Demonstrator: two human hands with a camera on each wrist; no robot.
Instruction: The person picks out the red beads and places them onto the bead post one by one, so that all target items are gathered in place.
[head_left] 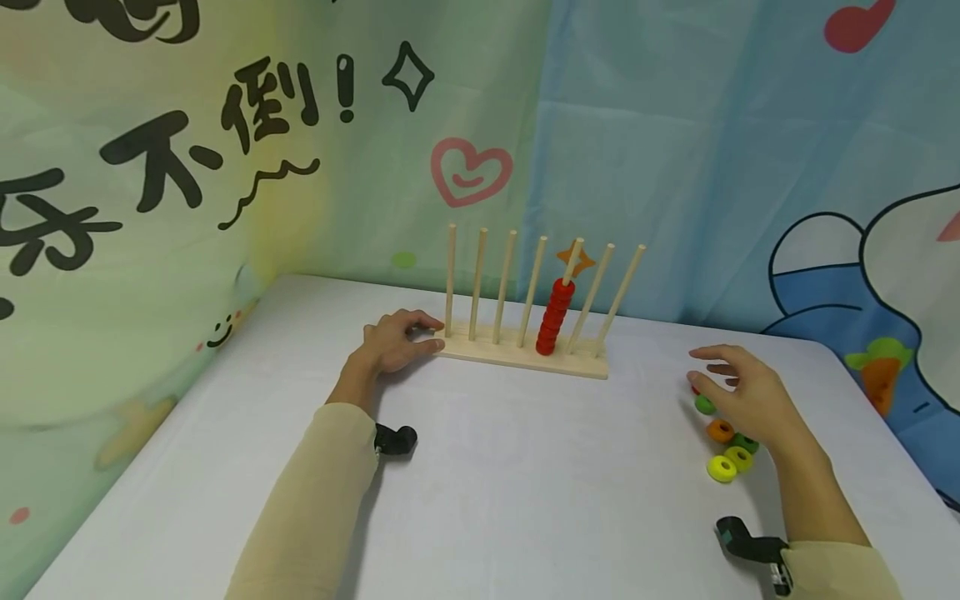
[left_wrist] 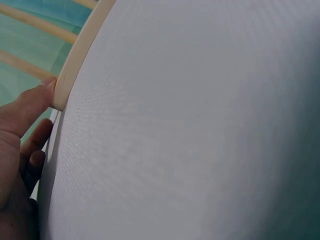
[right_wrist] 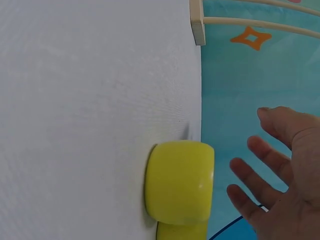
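A wooden peg stand [head_left: 517,357] with several upright pegs stands toward the back of the table. Red beads [head_left: 554,321] are stacked on one peg right of its middle; the other pegs are bare. My left hand [head_left: 396,340] grips the stand's left end, the thumb [left_wrist: 37,100] on the front corner of the base. Over at the right, my right hand [head_left: 753,400] hovers above loose beads with fingers apart and nothing held. Beneath it lie a green bead [head_left: 704,405], a mostly hidden red bead, an orange bead [head_left: 721,431] and a yellow bead [right_wrist: 181,182].
The white table [head_left: 525,492] meets a printed cloth backdrop [head_left: 645,150] just behind the stand. Another green bead [head_left: 746,443] touches the yellow beads at the right. Black wrist cameras [head_left: 396,440] are strapped at both sleeves.
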